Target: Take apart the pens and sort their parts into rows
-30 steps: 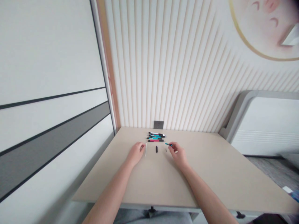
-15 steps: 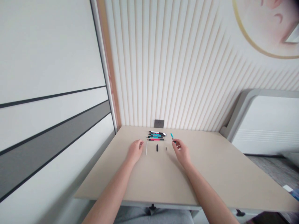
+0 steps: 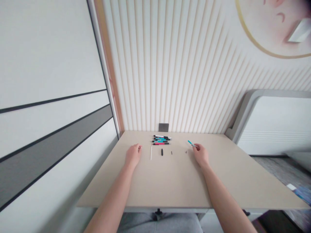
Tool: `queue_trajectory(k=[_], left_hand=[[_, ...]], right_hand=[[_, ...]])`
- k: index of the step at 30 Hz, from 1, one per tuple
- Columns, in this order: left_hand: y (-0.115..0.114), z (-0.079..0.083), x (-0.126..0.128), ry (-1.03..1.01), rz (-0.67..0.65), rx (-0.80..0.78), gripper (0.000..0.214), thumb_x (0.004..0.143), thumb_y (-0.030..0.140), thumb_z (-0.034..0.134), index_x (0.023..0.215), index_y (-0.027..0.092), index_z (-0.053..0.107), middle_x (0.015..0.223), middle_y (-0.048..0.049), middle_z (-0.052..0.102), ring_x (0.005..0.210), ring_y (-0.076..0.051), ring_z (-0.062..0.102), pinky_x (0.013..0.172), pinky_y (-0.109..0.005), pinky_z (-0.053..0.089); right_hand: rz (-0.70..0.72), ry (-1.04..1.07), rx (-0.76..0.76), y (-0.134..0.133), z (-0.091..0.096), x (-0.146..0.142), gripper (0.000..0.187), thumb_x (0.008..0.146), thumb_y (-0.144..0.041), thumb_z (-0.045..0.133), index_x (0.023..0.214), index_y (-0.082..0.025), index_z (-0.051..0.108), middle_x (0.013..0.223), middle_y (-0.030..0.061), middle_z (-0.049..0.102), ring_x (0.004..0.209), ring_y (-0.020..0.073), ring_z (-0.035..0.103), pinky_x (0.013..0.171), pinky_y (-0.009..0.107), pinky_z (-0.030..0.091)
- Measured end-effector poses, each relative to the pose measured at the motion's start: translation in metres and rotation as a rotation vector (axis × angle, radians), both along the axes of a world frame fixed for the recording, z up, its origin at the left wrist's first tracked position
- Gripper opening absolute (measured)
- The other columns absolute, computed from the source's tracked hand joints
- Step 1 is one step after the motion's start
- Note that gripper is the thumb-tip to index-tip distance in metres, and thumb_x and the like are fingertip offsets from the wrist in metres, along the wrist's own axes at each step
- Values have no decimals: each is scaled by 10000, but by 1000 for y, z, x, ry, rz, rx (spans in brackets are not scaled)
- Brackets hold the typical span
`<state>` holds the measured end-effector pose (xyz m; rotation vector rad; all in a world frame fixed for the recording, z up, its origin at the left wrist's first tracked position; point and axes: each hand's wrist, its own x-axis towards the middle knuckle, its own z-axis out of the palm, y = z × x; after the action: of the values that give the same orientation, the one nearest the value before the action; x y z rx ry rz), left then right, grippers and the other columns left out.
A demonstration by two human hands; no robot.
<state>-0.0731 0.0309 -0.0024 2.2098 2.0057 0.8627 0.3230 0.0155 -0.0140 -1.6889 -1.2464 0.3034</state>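
Note:
My right hand (image 3: 201, 154) pinches a slim teal pen part (image 3: 191, 143), which points up and to the left. A small grey piece (image 3: 186, 151) lies on the table just left of that hand. My left hand (image 3: 133, 155) rests on the tabletop with loosely curled fingers, holding nothing. Nearest to it is a thin white refill (image 3: 151, 152). Between my hands lie a black pen cap (image 3: 162, 152) and a tiny dark part (image 3: 171, 152). Further off, several black, teal and pink pens (image 3: 161, 139) lie side by side in a neat row.
The beige table (image 3: 175, 187) meets a ribbed cream wall panel at its far edge, with a dark wall socket (image 3: 163, 127) above. A white wardrobe panel runs along the left, and a grey-framed white headboard (image 3: 272, 124) stands to the right.
My right hand has moved to the right with the teal part, which now tilts the other way. A small grey piece now shows on the table. My left hand has shifted slightly left.

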Motion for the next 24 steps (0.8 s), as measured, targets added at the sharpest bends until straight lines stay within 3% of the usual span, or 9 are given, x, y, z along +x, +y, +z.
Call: queue_trajectory(k=[4, 8, 14, 17, 24], left_hand=[[1, -1, 1, -2, 10, -30, 164, 905, 189, 519, 1010, 188, 645, 987, -77, 706, 947, -207, 623, 833, -298, 425], [-1, 1, 2, 38, 10, -34, 154, 901, 203, 536, 996, 199, 657, 981, -73, 711, 949, -214, 623, 833, -302, 423], [-3, 1, 1, 61, 5, -14, 160, 893, 194, 539, 1006, 200, 653, 990, -71, 707, 959, -218, 622, 844, -306, 424], [-4, 2, 2, 72, 16, -25, 164, 891, 192, 544, 1020, 201, 645, 993, -70, 706, 964, -220, 619, 834, -305, 428], [-6, 4, 4, 60, 11, -34, 184, 891, 175, 532, 1041, 195, 638, 1007, -73, 704, 960, -226, 618, 828, -318, 431]], right_hand=[[22, -215, 61, -7, 5, -15, 356, 859, -366, 441, 1029, -177, 691, 884, 92, 716, 829, 228, 635, 730, 330, 446], [144, -494, 122, -21, 14, -47, 312, 902, -311, 431, 1051, -197, 681, 916, 92, 713, 891, 230, 614, 807, 336, 420], [235, -783, -27, -33, 13, -84, 233, 890, -410, 554, 929, -221, 683, 833, 112, 707, 854, 248, 614, 750, 324, 385], [219, -853, -87, -34, 10, -87, 251, 899, -431, 545, 902, -211, 666, 874, 121, 705, 871, 248, 618, 732, 319, 382], [196, -838, -176, -39, 17, -87, 182, 925, -281, 479, 989, -205, 632, 933, 106, 698, 867, 227, 642, 723, 308, 378]])
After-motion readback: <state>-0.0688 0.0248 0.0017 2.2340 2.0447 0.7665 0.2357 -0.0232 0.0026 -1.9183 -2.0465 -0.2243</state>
